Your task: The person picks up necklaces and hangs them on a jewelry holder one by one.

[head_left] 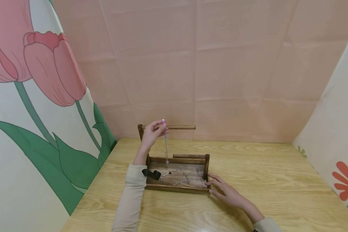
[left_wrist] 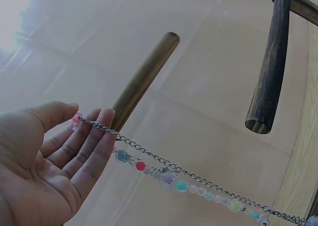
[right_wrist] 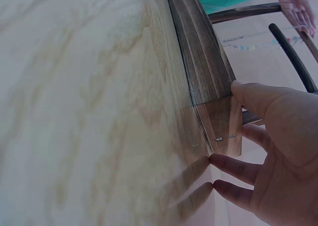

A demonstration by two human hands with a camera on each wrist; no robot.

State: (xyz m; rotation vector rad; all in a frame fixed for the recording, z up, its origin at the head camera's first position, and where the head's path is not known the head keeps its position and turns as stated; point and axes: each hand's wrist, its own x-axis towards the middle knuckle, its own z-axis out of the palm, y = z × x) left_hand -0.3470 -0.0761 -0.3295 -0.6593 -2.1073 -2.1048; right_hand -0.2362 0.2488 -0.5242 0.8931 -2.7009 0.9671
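Observation:
In the head view a wooden jewelry stand point(head_left: 179, 189) has a tray base and two bars at different heights. Between thumb and fingertips, my left hand point(head_left: 153, 133) pinches the pink end of a beaded necklace point(head_left: 166, 148), which hangs over the tray in front of the upper bar point(head_left: 182, 127). The left wrist view shows its silver chain point(left_wrist: 198, 179) beside a strand of colourful beads point(left_wrist: 181, 186). My right hand point(head_left: 227, 193) holds the stand's right end, the thumb at the front corner point(right_wrist: 218, 121); two fingertips come down at the tabletop.
Several chains and beaded strands point(head_left: 181, 183) lie in the tray. The lower bar point(head_left: 188, 156) runs leftward from the right post point(head_left: 207, 166). A light wood table point(head_left: 264, 174) carries the stand; a pink backdrop point(head_left: 235, 80) rises behind, with flower-print sheets on both sides.

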